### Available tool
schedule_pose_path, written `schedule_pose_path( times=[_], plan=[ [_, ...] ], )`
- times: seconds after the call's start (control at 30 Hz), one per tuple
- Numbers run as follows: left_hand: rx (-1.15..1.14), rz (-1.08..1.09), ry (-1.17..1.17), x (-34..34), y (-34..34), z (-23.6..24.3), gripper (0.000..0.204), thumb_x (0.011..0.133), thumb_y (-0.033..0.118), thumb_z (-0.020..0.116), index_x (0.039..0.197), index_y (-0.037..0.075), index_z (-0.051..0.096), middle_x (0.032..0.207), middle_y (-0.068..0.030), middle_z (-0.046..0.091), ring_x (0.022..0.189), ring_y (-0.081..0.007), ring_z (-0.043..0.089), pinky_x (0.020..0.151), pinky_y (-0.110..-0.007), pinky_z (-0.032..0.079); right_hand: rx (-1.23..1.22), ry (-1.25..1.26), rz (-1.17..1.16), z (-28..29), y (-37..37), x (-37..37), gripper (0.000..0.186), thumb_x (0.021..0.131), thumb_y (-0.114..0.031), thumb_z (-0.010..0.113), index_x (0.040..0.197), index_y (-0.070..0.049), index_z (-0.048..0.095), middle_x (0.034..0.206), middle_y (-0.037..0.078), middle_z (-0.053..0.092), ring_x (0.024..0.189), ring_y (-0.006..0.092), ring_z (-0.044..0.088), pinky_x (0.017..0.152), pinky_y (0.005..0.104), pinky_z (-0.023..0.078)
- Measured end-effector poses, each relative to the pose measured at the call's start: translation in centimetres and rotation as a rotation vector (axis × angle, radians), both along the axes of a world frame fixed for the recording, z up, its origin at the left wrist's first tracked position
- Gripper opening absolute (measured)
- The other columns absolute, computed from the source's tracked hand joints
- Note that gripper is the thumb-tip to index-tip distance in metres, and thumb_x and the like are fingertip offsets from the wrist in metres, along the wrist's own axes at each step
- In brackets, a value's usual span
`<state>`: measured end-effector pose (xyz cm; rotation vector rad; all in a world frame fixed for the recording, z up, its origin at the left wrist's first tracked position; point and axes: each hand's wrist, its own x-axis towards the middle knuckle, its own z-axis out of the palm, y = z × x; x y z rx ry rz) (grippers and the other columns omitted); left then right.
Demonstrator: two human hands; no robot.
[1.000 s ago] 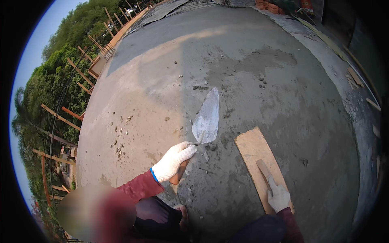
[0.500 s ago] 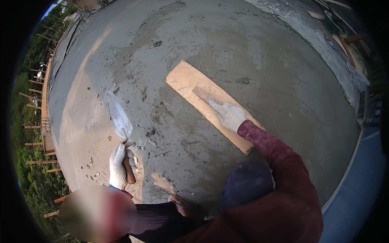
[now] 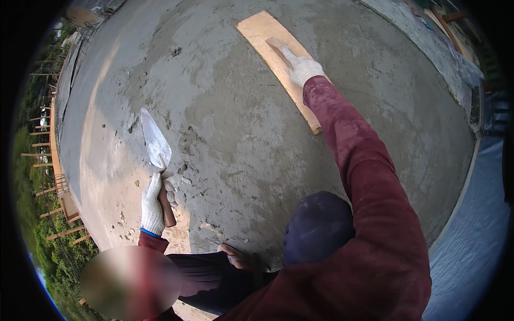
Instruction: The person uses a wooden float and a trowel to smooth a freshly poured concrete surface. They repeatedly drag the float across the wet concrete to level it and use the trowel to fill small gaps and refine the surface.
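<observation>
My left hand [image 3: 152, 206], in a white knit glove, grips the wooden handle of a pointed trowel [image 3: 156, 142]. Its grey-smeared metal blade points away from me, above the concrete. Farther off and to the right, my gloved right hand [image 3: 306, 70] is closed round the grip of a long wooden float [image 3: 259, 31]. The float lies slantwise over the wet grey concrete [image 3: 230, 139], its far end toward the left. My right arm, in a dark red sleeve, is stretched out and covers part of the float's right edge.
Small stones and crumbs [image 3: 126, 230] are scattered around the trowel. My knee [image 3: 318, 227] and one foot [image 3: 235, 257] are at the near side. Blue sheeting [image 3: 471, 214] borders the slab at right; a timber edge [image 3: 55, 144] with stakes and greenery lines the left.
My right hand has pushed the float away from me across the concrete, and the arm has straightened. My left hand and the trowel have shifted only slightly in the picture.
</observation>
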<state>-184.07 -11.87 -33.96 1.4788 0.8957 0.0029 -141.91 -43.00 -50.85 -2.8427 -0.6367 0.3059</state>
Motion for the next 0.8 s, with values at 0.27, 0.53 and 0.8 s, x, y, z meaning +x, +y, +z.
schedule_pose_path(
  times=[0.27, 0.53, 0.8],
  plan=[
    [0.098, 0.345, -0.155, -4.7, 4.4, 4.6, 0.045, 0.110, 0.037, 0.054, 0.128, -0.003, 0.066, 0.085, 0.0007, 0.063, 0.063, -0.0070, 0.056, 0.056, -0.022, 0.047, -0.111, 0.128, 0.024, -0.2, -18.2, -24.7, 0.088, 0.095, -0.019, 0.069, 0.167, -0.040, 0.024, 0.096, 0.019, 0.067, 0.085, 0.0379, 0.070, 0.078, 0.0506, 0.058],
    [0.080, 0.493, -0.235, -7.7, 5.1, 4.9, 0.039, 0.108, 0.032, 0.059, 0.127, -0.001, 0.066, 0.086, 0.0031, 0.063, 0.066, -0.0065, 0.057, 0.057, -0.023, 0.047, 0.029, -0.104, 0.073, -0.7, -5.6, -10.1, 0.079, 0.099, -0.028, 0.064, 0.166, -0.039, 0.025, 0.103, 0.021, 0.071, 0.092, 0.0397, 0.072, 0.082, 0.0530, 0.057],
    [0.120, 0.326, -0.134, -9.1, 2.7, 5.4, 0.043, 0.108, 0.036, 0.056, 0.128, 0.000, 0.066, 0.085, 0.0035, 0.062, 0.066, -0.0055, 0.059, 0.057, -0.023, 0.051, 0.046, 0.168, 0.799, 0.7, 1.1, -25.5, 0.080, 0.097, -0.020, 0.064, 0.165, -0.044, 0.029, 0.094, 0.019, 0.068, 0.078, 0.0337, 0.072, 0.068, 0.0487, 0.059]
  ],
)
